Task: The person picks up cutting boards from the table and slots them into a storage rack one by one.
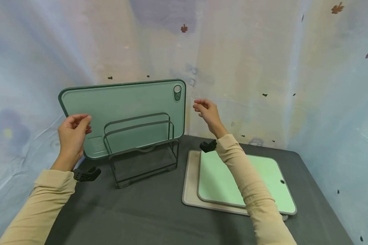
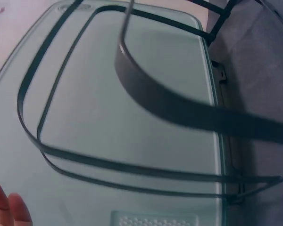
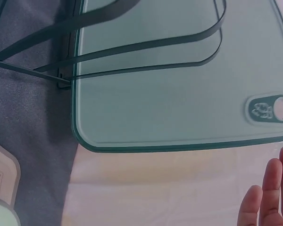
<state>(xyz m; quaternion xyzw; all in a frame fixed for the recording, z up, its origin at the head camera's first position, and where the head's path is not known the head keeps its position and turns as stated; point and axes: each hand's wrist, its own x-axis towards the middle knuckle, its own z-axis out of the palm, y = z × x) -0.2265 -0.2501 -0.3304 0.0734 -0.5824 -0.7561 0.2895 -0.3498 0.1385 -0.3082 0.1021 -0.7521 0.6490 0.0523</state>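
Observation:
A large dark-rimmed green cutting board (image 1: pixel 122 102) stands on its long edge in a dark metal rack (image 2: pixel 179 112), leaning slightly back. My left hand (image 1: pixel 72 136) hovers by the board's left end, fingers loosely bent and nothing in them; in the left wrist view only its fingertips (image 2: pixel 20 209) show. On the other side, my right hand (image 1: pixel 211 115) is raised just off the board's right edge, apart from it and holding nothing. Beside that hand, in the right wrist view, is the board's corner with a hanging hole (image 3: pixel 264 109).
To the right, a light green board (image 1: pixel 271 173) lies flat on top of a beige board (image 1: pixel 190 190), partly behind my right forearm. All of it stands on a table with a dark grey cover (image 1: pixel 159 211). A patterned curtain (image 1: pixel 233 61) hangs behind.

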